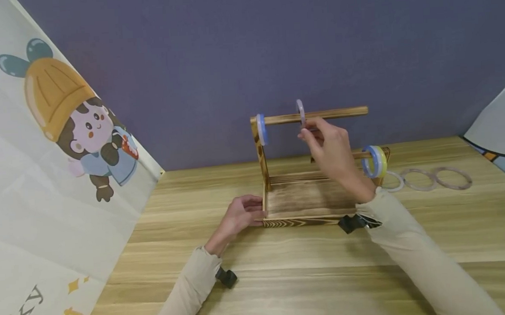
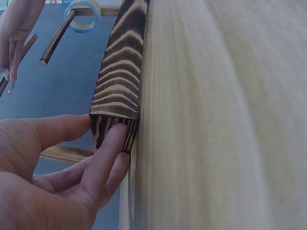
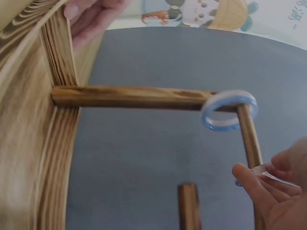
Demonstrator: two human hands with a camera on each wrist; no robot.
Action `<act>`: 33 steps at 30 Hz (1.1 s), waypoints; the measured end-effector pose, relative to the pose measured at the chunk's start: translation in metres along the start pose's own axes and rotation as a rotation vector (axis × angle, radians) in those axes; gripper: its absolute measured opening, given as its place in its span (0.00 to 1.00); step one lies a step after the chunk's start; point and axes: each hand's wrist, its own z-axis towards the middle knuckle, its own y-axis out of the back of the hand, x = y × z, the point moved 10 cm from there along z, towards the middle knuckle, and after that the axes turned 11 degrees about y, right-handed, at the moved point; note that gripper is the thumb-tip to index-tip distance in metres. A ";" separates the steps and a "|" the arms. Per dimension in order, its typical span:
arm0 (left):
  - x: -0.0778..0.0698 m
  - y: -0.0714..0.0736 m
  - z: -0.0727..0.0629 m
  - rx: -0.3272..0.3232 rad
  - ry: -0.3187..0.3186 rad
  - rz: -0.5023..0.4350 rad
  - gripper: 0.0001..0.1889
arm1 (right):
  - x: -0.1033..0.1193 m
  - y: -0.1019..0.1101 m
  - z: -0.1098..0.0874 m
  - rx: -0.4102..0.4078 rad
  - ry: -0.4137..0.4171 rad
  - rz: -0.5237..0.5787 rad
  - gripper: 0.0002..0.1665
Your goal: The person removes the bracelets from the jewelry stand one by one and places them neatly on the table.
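Note:
A wooden bangle rack (image 1: 311,221) with two bars stands on the table. My right hand (image 1: 331,148) pinches a pale lavender bangle (image 1: 300,108), which appears to hang around the upper bar (image 1: 340,112), partway along it. At that bar's left end, blue and whitish bangles (image 1: 262,129) hang against the upright (image 3: 158,97). My left hand (image 1: 242,211) holds the left front corner of the rack's base. In the left wrist view its thumb touches one edge and its fingers (image 2: 106,153) press the striped end.
Blue and yellow bangles (image 1: 374,161) hang on the lower bar at the right. Beside the rack, a whitish bangle (image 1: 400,185) and two pinkish bangles (image 1: 453,187) lie on the table (image 1: 284,279). Behind stands a dark blue-grey panel (image 1: 188,84); a cartoon-printed white sheet (image 1: 23,198) is at left.

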 end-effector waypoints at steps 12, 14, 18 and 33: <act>-0.001 -0.001 -0.001 -0.001 0.001 -0.007 0.26 | -0.007 0.035 -0.004 -0.022 0.001 -0.072 0.11; -0.001 0.000 -0.001 -0.003 0.000 -0.009 0.26 | -0.010 0.040 -0.006 -0.028 -0.013 -0.073 0.11; 0.000 0.000 -0.001 -0.004 0.001 -0.015 0.26 | -0.016 0.051 -0.009 -0.037 -0.037 -0.078 0.12; 0.000 0.000 -0.001 0.002 -0.004 -0.017 0.26 | -0.026 0.090 -0.023 -0.078 -0.015 -0.161 0.10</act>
